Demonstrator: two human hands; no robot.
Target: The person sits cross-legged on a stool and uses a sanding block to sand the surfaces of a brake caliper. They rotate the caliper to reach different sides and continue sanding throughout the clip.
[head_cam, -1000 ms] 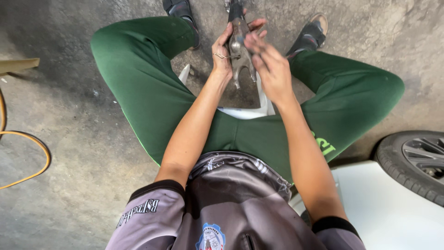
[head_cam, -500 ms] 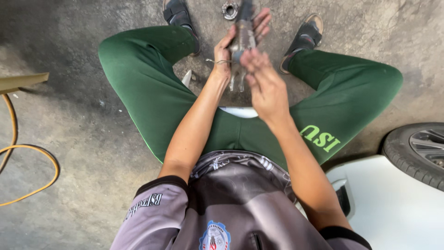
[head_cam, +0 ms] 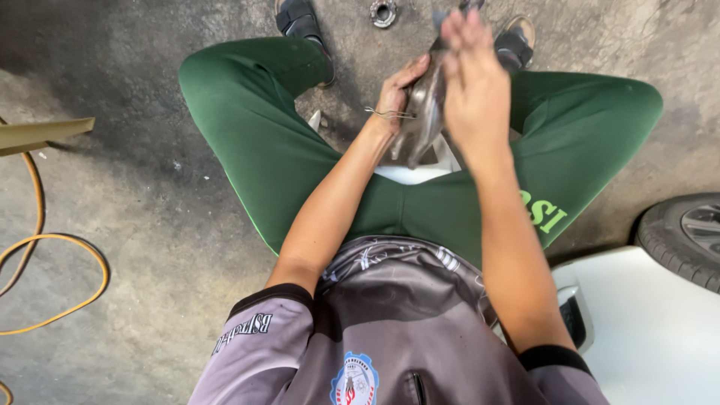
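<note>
I sit low over a concrete floor with my knees spread, in green trousers. My left hand (head_cam: pixel 397 94) grips a grey metal part (head_cam: pixel 421 120), holding it upright between my knees. My right hand (head_cam: pixel 472 82) rests against the part's upper right side, fingers blurred, with a bit of dark cloth (head_cam: pixel 450 15) at the fingertips. Whether the right hand clasps the part or only presses on it I cannot tell. A thin band circles my left wrist.
A small round metal ring (head_cam: pixel 382 12) lies on the floor between my sandalled feet. A yellow hose (head_cam: pixel 52 247) loops at the left beside a tan board (head_cam: pixel 45 133). A white car body (head_cam: pixel 660 330) and tyre (head_cam: pixel 686 236) stand at the right.
My right hand has moved up along the metal part toward its top. The camera has tilted, so the legs and hose sit lower in view.
</note>
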